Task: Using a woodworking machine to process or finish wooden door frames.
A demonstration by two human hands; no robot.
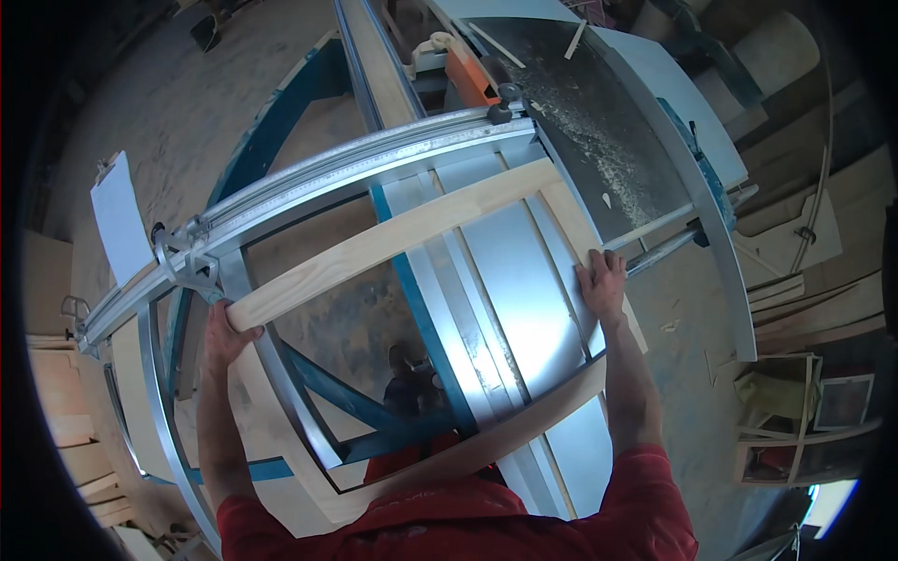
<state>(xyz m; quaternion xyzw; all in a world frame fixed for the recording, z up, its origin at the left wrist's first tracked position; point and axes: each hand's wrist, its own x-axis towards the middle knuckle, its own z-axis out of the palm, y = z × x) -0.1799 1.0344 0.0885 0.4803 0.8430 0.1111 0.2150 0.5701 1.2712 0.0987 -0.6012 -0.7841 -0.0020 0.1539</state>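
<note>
A pale wooden frame of several bars lies on the sliding table of a panel saw [505, 271]. Its far bar [393, 238] runs along the long aluminium fence [346, 168]. My left hand [223, 335] grips the left end of that far bar near the fence's clamp. My right hand [601, 280] presses flat on the frame's right bar [571, 220], fingers spread, beside the dark saw table [599, 131]. The near bar [505, 430] curves across just in front of my red shirt.
Sawdust covers the dark saw table at the back right. An orange machine part [468, 75] sits beyond the fence. A white panel [120, 215] stands at the left. Wooden boards and frames lean at the right [804, 309] and the left edge [65, 411]. Concrete floor shows below.
</note>
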